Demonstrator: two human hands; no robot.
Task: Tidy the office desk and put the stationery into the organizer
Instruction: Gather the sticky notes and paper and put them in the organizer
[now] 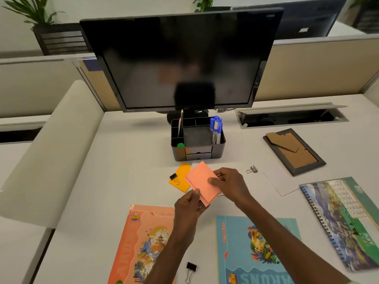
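Both my hands hold a stack of pink sticky notes just above the desk, in front of the black organizer. My left hand pinches the stack's near corner; my right hand grips its right edge. The organizer holds two pencils, several blue markers and a green round thing. An orange note pad lies left of the pink stack with a black binder clip on it. A silver clip lies to the right, another black clip near the front.
A dark monitor stands behind the organizer. An orange notebook and a blue notebook lie near the front edge. A spiral calendar, a face-down picture frame and a white paper sheet lie at the right.
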